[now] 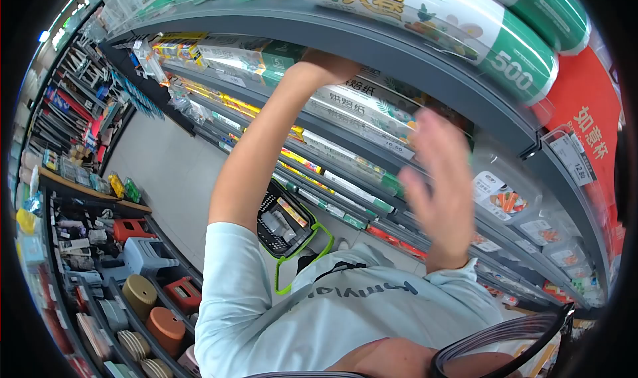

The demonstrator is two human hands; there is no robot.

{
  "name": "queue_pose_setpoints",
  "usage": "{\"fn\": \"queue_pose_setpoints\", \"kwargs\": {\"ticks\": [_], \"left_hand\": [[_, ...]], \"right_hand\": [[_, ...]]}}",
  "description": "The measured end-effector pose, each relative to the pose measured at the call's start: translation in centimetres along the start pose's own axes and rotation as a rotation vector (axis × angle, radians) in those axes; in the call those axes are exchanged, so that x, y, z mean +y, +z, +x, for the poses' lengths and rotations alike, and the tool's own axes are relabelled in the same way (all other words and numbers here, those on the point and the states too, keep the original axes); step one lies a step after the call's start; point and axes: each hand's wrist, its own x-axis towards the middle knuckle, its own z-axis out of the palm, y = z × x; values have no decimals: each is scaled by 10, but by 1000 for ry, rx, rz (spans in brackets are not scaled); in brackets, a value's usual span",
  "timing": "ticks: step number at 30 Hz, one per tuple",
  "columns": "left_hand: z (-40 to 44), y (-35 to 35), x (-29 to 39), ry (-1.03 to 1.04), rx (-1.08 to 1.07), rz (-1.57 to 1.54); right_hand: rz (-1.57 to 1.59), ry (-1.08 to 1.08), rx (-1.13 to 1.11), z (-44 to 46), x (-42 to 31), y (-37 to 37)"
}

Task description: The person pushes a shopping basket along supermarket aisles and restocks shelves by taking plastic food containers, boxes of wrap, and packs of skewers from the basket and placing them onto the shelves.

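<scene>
Boxes (350,101) lettered "烘焙纸" lie near the person's hands (333,67).

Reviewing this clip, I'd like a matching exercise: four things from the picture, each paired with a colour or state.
1. left hand
2. right hand
3. shopping basket
4. hanging sign

A. red
B. blurred by motion, nothing visible in it
C. black with green handle
D. partly hidden by the upper shelf

Pairs: 1-D; 2-B; 3-C; 4-A

"500" on roll (458,29), "烘焙纸" boxes (362,108), "12.80" tag (573,157)
</scene>
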Motion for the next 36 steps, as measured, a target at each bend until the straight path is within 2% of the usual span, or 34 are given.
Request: {"fn": "queue_pose_setpoints", "kwargs": {"ticks": [3,5,7,9,10,12,13,14,16,17,18,19,20,22,23,25,26,29,31,36], "left_hand": [[-1,-1,1,15,34,36],[-7,-11,7,-2,28,53],[-26,-25,18,-17,28,81],[-81,-38,38,97,430,284],[-114,-33,42,91,529,143],[-200,15,31,109,655,-65],[-246,52,21,109,616,-100],[-286,79,20,-33,440,-61],[-392,156,8,-436,-94,15],[-458,193,10,-643,-322,40],[-526,221,12,-901,-663,-32],[-578,226,23,-1028,-794,-137],[-627,233,40,-1069,-839,-147],[-730,272,54,-1276,-900,-517],[-730,260,70,-1305,-897,-535],[-716,222,92,-1404,-802,-552],[-712,219,97,-1321,-805,-413],[-701,224,88,-1322,-869,-376],[-698,224,79,-1327,-904,-386],[-700,226,55,-1368,-1017,-471]], "right_hand": [[777,-352,1,-38,-41,60],[1049,-298,-291,-80,-67,119],[1021,-149,-622,-131,-80,196],[702,-226,-808,-194,-73,267],[716,-248,-815,-223,-68,288],[456,-211,-1202,-274,-54,321],[520,-217,-1285,-294,-41,335],[588,-216,-1370,-318,-28,346],[422,-105,-1580,-374,-4,373],[420,-124,-1587,-379,5,378],[413,-39,-1653,-382,13,380],[401,45,-1721,-384,17,382],[396,21,-1740,-378,17,381],[315,-111,-1730,-347,8,373],[316,-134,-1756,-345,4,378],[436,-225,-1652,-351,-6,392],[446,-257,-1677,-361,-8,403],[622,-378,-1646,-384,-20,430],[642,-347,-1773,-378,-20,436],[703,-349,-1680,-406,-17,455]]}}
